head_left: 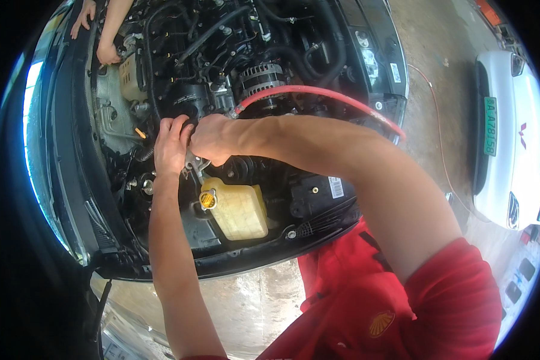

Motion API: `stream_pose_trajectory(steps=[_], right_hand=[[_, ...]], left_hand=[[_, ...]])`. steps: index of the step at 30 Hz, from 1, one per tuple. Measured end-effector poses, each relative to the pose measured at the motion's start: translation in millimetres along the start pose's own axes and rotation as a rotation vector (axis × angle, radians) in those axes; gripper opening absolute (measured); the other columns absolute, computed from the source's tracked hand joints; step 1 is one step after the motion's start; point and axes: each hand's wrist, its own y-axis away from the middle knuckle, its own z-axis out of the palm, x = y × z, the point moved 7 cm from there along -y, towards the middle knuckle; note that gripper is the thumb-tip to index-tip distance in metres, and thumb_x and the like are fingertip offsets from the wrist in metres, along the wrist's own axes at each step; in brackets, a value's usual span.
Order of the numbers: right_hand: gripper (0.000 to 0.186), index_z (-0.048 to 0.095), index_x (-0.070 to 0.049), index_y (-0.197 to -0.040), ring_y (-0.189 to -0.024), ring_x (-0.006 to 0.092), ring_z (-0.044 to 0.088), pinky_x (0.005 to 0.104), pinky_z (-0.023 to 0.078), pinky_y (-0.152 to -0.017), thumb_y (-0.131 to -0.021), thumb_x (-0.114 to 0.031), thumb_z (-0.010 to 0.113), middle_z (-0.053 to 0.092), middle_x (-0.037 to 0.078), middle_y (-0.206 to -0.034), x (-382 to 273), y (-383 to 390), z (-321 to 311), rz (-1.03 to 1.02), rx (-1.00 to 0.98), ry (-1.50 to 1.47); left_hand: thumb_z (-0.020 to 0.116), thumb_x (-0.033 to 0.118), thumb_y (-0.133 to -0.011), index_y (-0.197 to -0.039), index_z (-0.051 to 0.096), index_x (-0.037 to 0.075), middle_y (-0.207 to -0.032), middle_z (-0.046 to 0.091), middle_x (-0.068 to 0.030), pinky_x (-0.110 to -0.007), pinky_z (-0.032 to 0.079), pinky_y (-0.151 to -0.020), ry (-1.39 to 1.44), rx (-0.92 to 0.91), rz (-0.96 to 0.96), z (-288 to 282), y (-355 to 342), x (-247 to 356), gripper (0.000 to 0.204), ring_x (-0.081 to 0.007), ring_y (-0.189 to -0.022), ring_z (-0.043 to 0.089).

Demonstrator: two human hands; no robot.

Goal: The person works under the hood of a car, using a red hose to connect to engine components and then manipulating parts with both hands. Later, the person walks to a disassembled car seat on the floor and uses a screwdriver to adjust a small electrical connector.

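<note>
Both my hands work deep in a black engine bay. My left hand (171, 144) has its fingers curled over something hidden beside a silver metal fitting (195, 165). Directly to its right, my right hand (213, 138) is closed, and what it grips is hidden. A red hose (318, 96) with a metal end arches from just above my right hand toward the right. Below my hands sits a translucent yellowish reservoir (237, 213) with a yellow cap (207, 200). A ribbed metal alternator (261, 78) lies beyond the red hose.
At the upper left, another person's two hands (108, 53) reach into the bay near a beige container (132, 81). A windscreen (36, 138) borders the left. A white car (507, 168) stands at the right, with a thin hose (438, 138) on the concrete floor (432, 36).
</note>
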Motion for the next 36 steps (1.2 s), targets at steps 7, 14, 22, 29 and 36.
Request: stream_pose_trajectory(steps=[7, 14, 22, 29, 36], right_hand=[[0.028, 0.082, -0.007, -0.100, -0.098, 0.0342, 0.075, 0.0436, 0.061, -0.083, -0.076, -0.021, 0.078, 0.078, 0.013, -0.102, -1, 2, -3, -0.029, 0.036, -0.010], [0.028, 0.080, -0.004, -0.100, -0.095, 0.0335, 0.075, 0.0436, 0.062, -0.082, -0.078, -0.021, 0.077, 0.078, 0.012, -0.100, -2, 2, -6, 0.002, -0.026, -0.005], [0.029, 0.080, -0.003, -0.101, -0.096, 0.0335, 0.076, 0.0437, 0.062, -0.082, -0.079, -0.020, 0.076, 0.078, 0.013, -0.102, -3, 3, -7, 0.025, -0.059, 0.010], [0.030, 0.079, -0.002, -0.100, -0.095, 0.0343, 0.076, 0.0439, 0.062, -0.083, -0.078, -0.022, 0.078, 0.078, 0.013, -0.101, -3, 1, -6, 0.017, -0.057, 0.009], [0.032, 0.078, -0.003, -0.100, -0.094, 0.0345, 0.076, 0.0447, 0.061, -0.083, -0.077, -0.024, 0.080, 0.078, 0.013, -0.099, -3, 0, -5, -0.001, -0.034, 0.013]], left_hand=[[0.071, 0.029, -0.099, -0.122, 0.068, 0.022, -0.112, 0.060, -0.0105, -0.049, 0.055, -0.086, -0.003, 0.007, 0.002, 2, -1, -5, 0.025, -0.0387, -0.103, 0.065], [0.070, 0.027, -0.100, -0.122, 0.067, 0.020, -0.111, 0.060, -0.0105, -0.047, 0.055, -0.086, 0.008, 0.023, 0.011, -2, 1, -2, 0.024, -0.0377, -0.100, 0.066], [0.071, 0.030, -0.098, -0.122, 0.069, 0.020, -0.111, 0.061, -0.0087, -0.048, 0.055, -0.088, 0.011, 0.009, -0.007, -1, 0, -5, 0.025, -0.0354, -0.103, 0.066], [0.073, 0.029, -0.097, -0.122, 0.069, 0.020, -0.111, 0.060, -0.0094, -0.047, 0.055, -0.087, 0.002, 0.025, 0.013, 0, 0, -7, 0.027, -0.0354, -0.102, 0.066], [0.072, 0.030, -0.097, -0.122, 0.069, 0.020, -0.111, 0.060, -0.0095, -0.048, 0.055, -0.087, 0.005, 0.028, 0.014, 0, 1, -8, 0.027, -0.0361, -0.101, 0.066]])
